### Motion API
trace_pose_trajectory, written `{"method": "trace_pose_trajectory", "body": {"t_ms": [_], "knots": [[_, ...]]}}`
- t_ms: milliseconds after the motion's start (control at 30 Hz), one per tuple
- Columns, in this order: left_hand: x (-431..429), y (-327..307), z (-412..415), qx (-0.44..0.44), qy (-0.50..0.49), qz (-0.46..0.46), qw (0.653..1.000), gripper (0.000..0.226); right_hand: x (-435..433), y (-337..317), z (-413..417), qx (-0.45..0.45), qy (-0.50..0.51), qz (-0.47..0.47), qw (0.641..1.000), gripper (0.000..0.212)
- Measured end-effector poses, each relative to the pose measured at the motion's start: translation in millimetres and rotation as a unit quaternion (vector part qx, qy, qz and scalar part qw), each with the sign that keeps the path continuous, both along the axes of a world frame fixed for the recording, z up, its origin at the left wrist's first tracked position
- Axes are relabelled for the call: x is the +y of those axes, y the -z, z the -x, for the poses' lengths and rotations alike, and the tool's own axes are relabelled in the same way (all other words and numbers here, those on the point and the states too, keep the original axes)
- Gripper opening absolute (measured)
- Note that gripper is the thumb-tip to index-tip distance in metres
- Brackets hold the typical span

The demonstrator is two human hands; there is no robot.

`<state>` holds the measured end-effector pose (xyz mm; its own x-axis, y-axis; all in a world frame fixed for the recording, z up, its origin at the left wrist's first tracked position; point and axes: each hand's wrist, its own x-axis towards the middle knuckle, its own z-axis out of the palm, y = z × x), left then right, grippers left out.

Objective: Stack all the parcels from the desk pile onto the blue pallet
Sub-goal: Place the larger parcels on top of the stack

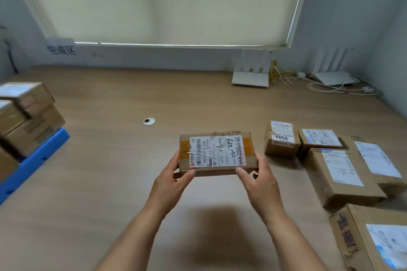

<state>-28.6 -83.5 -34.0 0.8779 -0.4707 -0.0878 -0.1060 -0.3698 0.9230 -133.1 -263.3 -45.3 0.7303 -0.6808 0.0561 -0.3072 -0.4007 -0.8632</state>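
Both hands, L (170, 179) & R (256, 179), round labelled parcel (217, 153) ends.

One head-worn wide-angle camera looks forward and down across the desk (99, 182) toward the wall (154, 58).

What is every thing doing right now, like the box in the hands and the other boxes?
Held parcel: lifted off the desk, label up.
Left hand: grips the parcel's left end.
Right hand: grips its right end.
Blue pallet: loaded, on the desk's left side.
Stacked parcels: piled on the pallet.
Desk pile: waiting at right, labels up.
Blind: pulled down.
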Motion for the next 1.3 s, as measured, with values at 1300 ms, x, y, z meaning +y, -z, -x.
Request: {"method": "trace_pose_trajectory", "body": {"t_ms": [1300], "knots": [[482.4, -103.4, -105.5, -0.177, -0.261, -0.093, 0.944, 0.056, 442.7, -73.2, -194.1, -0.193, -0.190, 0.067, 0.960, 0.041]]}}
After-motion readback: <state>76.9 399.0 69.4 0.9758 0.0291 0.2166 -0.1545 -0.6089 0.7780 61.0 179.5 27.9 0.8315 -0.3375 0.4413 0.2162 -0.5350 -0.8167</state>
